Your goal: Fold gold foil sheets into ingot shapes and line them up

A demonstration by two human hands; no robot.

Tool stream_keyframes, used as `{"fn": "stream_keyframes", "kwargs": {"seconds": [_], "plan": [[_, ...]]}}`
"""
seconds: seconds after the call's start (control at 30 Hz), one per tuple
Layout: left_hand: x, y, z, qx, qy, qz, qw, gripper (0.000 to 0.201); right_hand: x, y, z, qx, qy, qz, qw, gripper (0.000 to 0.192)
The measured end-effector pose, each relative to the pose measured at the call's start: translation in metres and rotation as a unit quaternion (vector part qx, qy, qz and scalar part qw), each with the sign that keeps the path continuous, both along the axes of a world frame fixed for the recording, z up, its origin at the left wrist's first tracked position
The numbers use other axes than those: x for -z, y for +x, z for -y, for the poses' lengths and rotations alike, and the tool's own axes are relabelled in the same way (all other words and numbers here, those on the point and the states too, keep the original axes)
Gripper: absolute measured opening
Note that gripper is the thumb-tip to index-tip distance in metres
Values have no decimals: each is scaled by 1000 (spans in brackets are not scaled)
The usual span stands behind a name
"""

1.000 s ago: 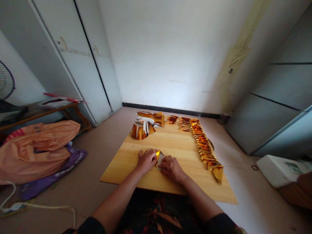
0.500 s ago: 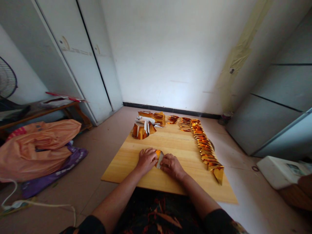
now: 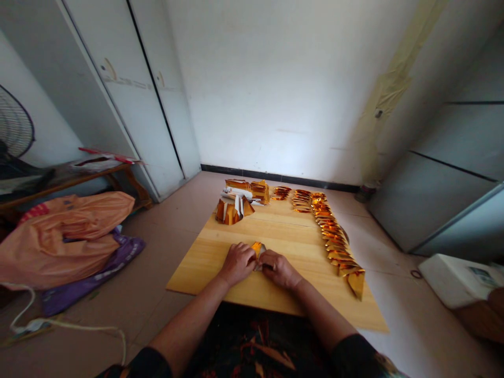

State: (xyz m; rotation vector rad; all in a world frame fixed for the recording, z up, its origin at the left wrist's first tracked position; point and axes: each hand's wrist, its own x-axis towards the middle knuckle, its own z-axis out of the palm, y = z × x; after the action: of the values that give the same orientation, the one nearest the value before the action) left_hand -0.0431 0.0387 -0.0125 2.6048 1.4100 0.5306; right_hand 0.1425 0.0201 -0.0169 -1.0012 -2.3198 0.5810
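Between my two hands, at the near middle of the wooden board (image 3: 220, 262), is a small sheet of gold foil paper (image 3: 258, 247) with a pale underside. My left hand (image 3: 239, 262) is closed on its left edge, fingers curled. From the other side my right hand (image 3: 279, 268) grips the paper's right part, fingers bent. Both hands rest close to the board and hide much of the sheet. Along the right side runs a long row of folded gold paper pieces (image 3: 331, 231), overlapping one another. A curved stack of gold and white sheets (image 3: 232, 210) stands at the far left.
More gold sheets (image 3: 258, 191) and two short rows of folded pieces (image 3: 301, 200) lie along the board's far edge. An orange bag (image 3: 66, 231) and a purple bag (image 3: 94, 273) lie on the floor at left. A white box (image 3: 457, 278) stands at right.
My hands have come closer together, and less of the paper's pale underside shows between them. The whole view has shifted slightly.
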Motion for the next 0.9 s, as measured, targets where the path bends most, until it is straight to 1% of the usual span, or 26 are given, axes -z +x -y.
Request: {"fn": "stream_keyframes", "kwargs": {"seconds": [0.07, 0.17, 0.33, 0.43, 0.73, 0.9], "plan": [[-1, -1, 1, 0, -8, 4, 1000, 4, 2, 1, 0, 10, 4, -2, 1000, 17], [-3, -2, 2, 3, -17, 6, 1000, 4, 4, -2, 0, 43, -3, -6, 999, 11], [-2, -3, 2, 10, -27, 16, 999, 6, 6, -14, -2, 124, -29, 19, 992, 12], [0, -3, 1, 17, -28, 20, 999, 6, 7, -18, -5, 155, -31, 43, 987, 13], [7, -5, -5, 24, -29, 46, 998, 6, 5, -21, -3, 168, -33, 67, 983, 15], [8, -6, -5, 27, -37, 47, 998, 6, 9, -22, -6, 170, -15, 66, 983, 15]]}}
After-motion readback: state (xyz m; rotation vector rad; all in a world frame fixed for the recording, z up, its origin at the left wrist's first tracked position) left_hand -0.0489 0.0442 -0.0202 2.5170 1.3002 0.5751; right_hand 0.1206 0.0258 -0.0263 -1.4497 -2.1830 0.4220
